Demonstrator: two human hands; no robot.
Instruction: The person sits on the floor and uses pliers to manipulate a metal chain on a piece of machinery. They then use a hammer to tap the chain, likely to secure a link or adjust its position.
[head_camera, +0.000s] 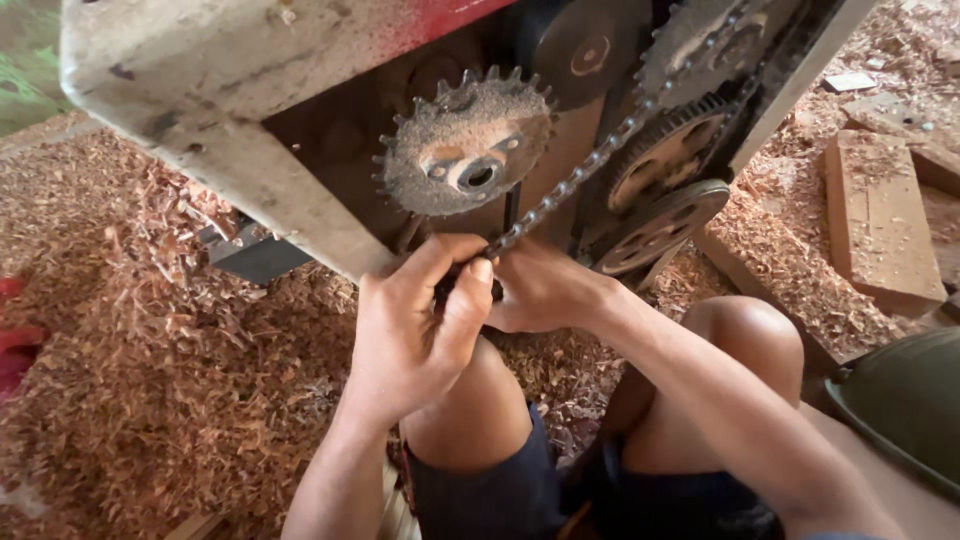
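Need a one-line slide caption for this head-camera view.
Left hand and right hand pinch a grey metal roller chain below a sawdust-caked toothed steel sprocket, over reddish wood shavings.

Warm, even daylight with a shaded machine interior and stretched edges.

Soft light comes from the upper right, well beyond the right hand (545, 290), where the wooden blocks (880, 215) look pale and slightly washed out. Above both hands, the recess behind the dusty sprocket (468, 142) sits in deep shadow, losing detail. The left hand (415, 335) is sharp and evenly lit, with a gentle shadow under its fingers. The wood shavings (150, 370) to its left are clear nearby, softer toward the far corner. The frame's edges bend from wide-angle distortion; no strong glare.
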